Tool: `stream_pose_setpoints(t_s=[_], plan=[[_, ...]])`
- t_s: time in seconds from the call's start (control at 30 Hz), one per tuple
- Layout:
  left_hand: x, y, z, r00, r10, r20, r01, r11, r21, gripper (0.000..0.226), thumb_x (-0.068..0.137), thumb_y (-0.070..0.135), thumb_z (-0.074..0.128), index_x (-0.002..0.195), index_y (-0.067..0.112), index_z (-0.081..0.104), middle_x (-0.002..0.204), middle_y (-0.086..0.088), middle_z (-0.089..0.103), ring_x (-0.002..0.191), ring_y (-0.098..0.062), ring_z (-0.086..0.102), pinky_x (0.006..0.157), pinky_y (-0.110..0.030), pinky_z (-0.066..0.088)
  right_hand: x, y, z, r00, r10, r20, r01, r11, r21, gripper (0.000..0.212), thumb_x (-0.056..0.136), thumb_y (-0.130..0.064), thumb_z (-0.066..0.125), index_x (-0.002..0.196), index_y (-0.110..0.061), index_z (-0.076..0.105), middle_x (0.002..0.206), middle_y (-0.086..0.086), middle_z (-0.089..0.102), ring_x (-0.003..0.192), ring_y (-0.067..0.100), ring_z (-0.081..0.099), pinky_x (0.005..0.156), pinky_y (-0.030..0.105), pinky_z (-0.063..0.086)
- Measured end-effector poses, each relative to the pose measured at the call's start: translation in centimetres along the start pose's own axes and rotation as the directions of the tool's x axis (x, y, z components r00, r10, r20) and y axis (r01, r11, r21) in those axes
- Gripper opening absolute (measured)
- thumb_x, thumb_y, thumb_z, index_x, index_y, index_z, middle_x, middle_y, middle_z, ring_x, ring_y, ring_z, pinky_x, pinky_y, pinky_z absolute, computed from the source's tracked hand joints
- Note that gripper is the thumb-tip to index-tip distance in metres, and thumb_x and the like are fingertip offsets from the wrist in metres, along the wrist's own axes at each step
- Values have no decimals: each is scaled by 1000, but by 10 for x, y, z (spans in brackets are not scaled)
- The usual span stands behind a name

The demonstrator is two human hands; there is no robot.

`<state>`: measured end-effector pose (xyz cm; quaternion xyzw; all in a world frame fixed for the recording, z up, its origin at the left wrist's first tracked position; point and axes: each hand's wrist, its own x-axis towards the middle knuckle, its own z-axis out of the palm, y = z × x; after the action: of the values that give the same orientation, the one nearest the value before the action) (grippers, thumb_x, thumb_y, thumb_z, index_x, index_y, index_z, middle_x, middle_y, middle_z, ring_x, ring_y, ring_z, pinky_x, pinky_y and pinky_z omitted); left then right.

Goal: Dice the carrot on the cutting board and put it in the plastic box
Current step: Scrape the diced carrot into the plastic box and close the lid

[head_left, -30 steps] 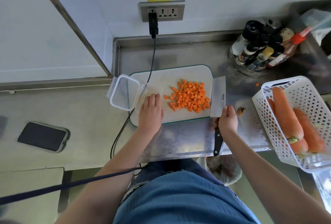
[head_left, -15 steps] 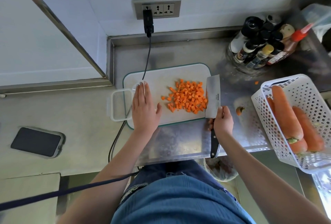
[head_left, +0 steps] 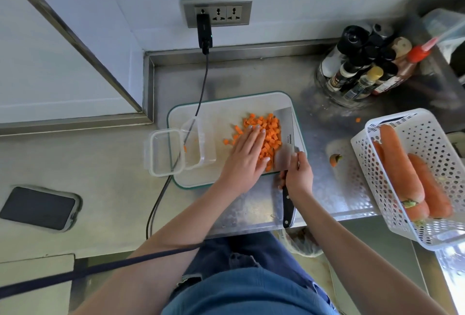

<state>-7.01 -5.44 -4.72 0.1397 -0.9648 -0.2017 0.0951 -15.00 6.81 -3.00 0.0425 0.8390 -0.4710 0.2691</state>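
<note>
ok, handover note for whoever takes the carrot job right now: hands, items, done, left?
Left hand: open, flat on the pile of orange diced carrot.
Right hand: grips the black-handled steel cleaver, blade against the pile's right side.
Pile sits on the white green-rimmed cutting board. Clear plastic box lies at the board's left edge, lid open, nearly empty.
Done: dicing.
Left: scoop the dice onto the blade, move them into the box.
</note>
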Motion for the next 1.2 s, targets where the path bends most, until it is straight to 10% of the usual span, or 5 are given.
stream_pose_setpoints(t_s=[0.23,0.57,1.2], plan=[[59,10,39,960,-282,-3,282,960,-3,72,90,56,24,147,12,27,151,-21,25,139,-39,22,114,-49,13,-8,-1,4,999,-45,-4,45,997,69,24,103,-23,31,90,-10,47,61,13,48,40,15,43,34,25,41],[81,21,51,932,-184,-311,129,974,-188,30,95,20,38,102,3,62,101,-11,62,98,-26,55,94,-32,40,0,4,2,994,-100,34,98,993,60,28,103,-22,31,87,-2,43,55,10,47,40,16,40,36,24,36],[60,1,-59,723,-396,-566,159,893,-421,10,90,6,54,88,-1,59,98,-13,59,95,-20,48,86,-26,39,-53,-66,31,936,-235,260,163,949,270,29,105,-26,28,88,-6,40,57,14,45,36,18,33,37,25,32]])
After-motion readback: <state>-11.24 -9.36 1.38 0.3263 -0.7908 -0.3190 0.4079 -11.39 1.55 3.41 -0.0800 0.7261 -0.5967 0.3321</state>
